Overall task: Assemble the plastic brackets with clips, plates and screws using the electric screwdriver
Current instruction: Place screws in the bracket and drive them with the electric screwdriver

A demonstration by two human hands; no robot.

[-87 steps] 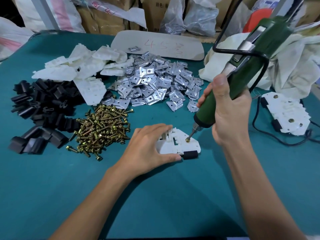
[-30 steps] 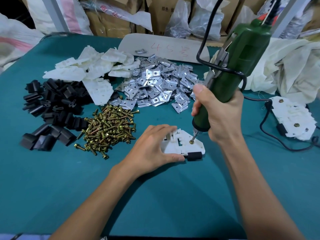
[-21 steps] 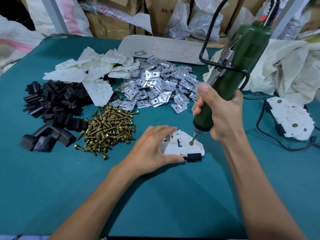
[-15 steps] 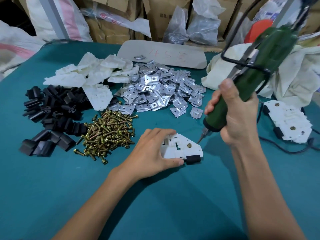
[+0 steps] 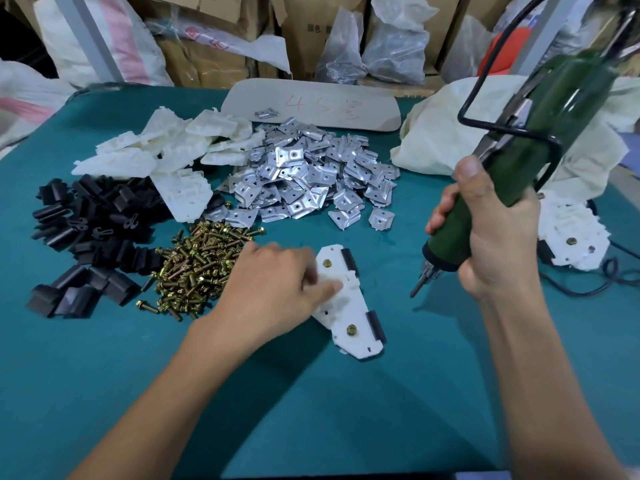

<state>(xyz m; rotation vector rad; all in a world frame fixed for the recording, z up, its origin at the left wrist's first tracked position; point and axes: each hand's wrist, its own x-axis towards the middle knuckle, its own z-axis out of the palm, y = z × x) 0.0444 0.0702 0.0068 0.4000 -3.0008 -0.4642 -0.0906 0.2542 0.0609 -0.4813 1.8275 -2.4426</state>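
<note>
A white plastic bracket (image 5: 349, 308) lies flat on the teal tabletop (image 5: 346, 417), just in front of the person. It carries two brass screw heads, one near each end, and two black clips along its right edge. The left hand (image 5: 273, 289) rests on the bracket's left side, knuckles up with fingertips over the white plastic. It is motion-blurred, so I cannot tell whether its grip is closed on the edge or only lying on it. The right hand (image 5: 491, 244) has its grip clamped round the lower body of the green electric screwdriver (image 5: 554, 109). The tool is tilted, its bit pointing down and left, and the tip hangs right of the bracket, apart from it. Behind the left hand sit a heap of brass screws (image 5: 197, 268), a pile of loose black clips (image 5: 93, 230), a pile of bare white brackets (image 5: 162, 154) and a spread of shiny metal plates (image 5: 311, 174). Beyond the right hand, a stack of finished brackets (image 5: 571, 237) lies beside a black cable (image 5: 588, 289).
</note>
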